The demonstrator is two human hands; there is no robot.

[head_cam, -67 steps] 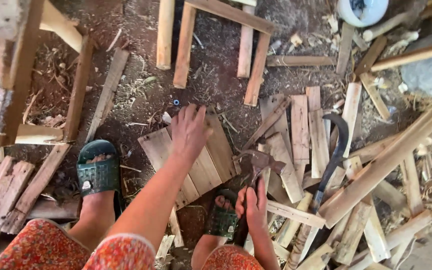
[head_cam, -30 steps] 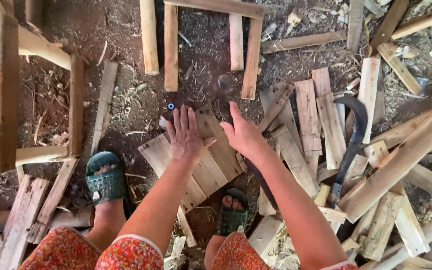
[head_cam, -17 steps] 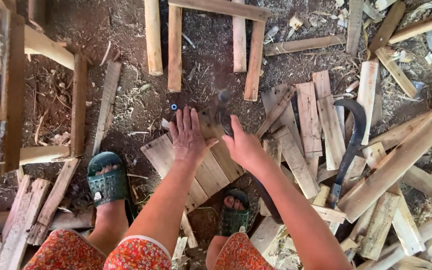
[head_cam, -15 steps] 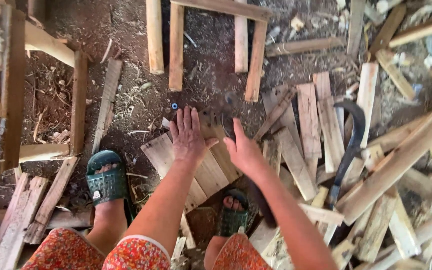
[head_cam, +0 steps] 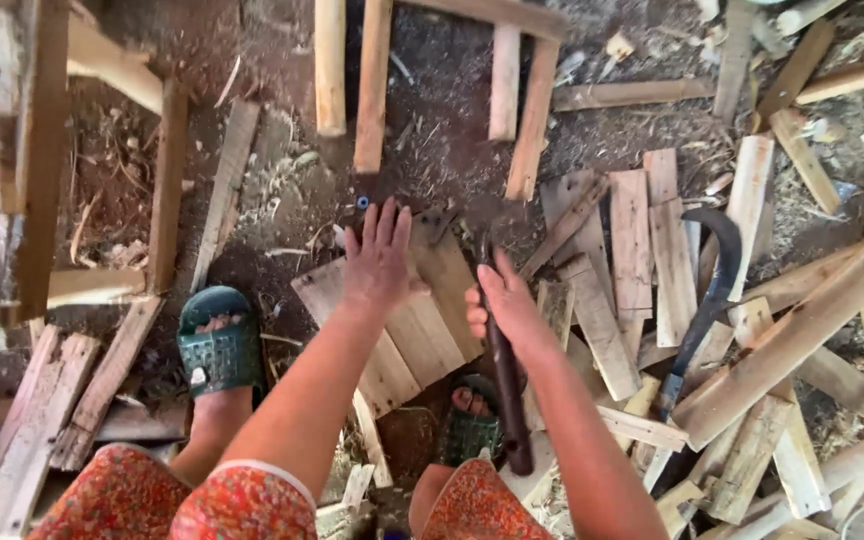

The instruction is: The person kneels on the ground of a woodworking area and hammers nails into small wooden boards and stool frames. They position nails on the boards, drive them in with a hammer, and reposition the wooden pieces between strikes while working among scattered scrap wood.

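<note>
Nearest the camera, at the bottom edge, two knees in red floral cloth frame the view, and below them two feet in dark green rubber sandals stand on the dirt: the left sandal (head_cam: pixel 216 345) sits in full view on bare ground, while the right sandal (head_cam: pixel 471 425) is half tucked under a board. Just above the right sandal, the right hand (head_cam: pixel 504 308) is wrapped tight round a dark wooden handle (head_cam: pixel 508 390), fingers curled closed on it; the handle runs from beside the right knee up towards the boards, and its working end is blurred, so its shape cannot be made out. Beside it, the left hand (head_cam: pixel 380 258) lies flat with fingers spread, palm pressing down on a small panel of joined pale planks (head_cam: pixel 407 330) that rests on the ground between the feet. A little to the right, a curved sickle (head_cam: pixel 709 300) with a dark blade lies on a heap of short offcut boards (head_cam: pixel 642 250), apart from both hands. Long wooden slats (head_cam: pixel 802 330) cross the pile diagonally on that side. To the left, more rough boards (head_cam: pixel 42 420) lean by the left foot. Farthest off, near the top edge, four upright stakes (head_cam: pixel 372 80) lie on dark soil strewn with shavings and chips.
</note>
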